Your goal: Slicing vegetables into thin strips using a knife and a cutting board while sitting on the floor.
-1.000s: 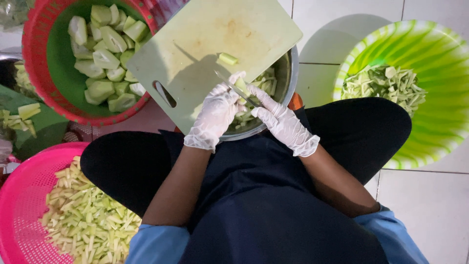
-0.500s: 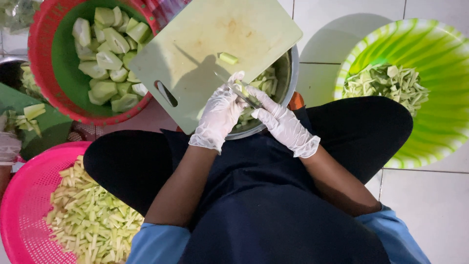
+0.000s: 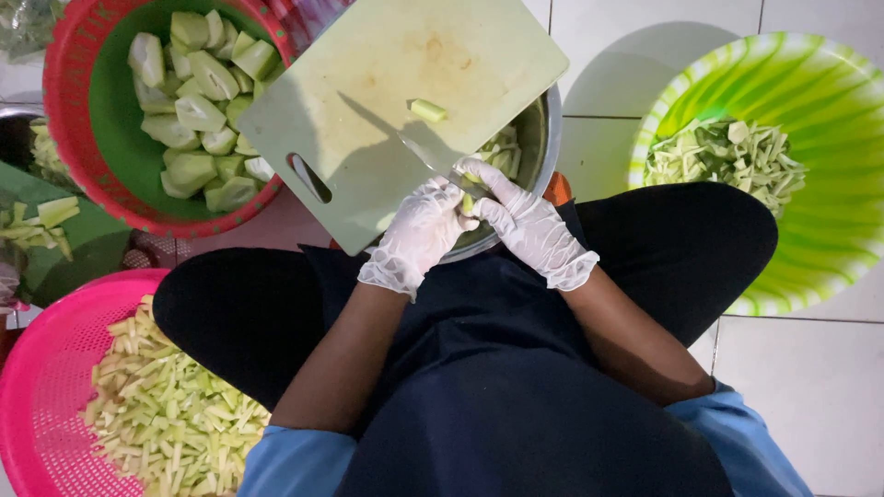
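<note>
Head view: right hand [image 3: 529,225] grips a knife [image 3: 433,158] over the board [image 3: 387,110], left hand [image 3: 419,230] pinches a fruit piece [image 3: 467,201] beside the blade, so a slip could nick gloved fingers.

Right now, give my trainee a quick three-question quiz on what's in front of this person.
1. True or false: both hands, the left hand and the right hand, wear thin white gloves.
2. Which holds the big peeled chunks? A) lime-green bowl B) red basket with green bowl C) pink basket
3. What lies alone on the cutting board?

Key: 1 true. 2 B. 3 One small pale-green piece.
</note>
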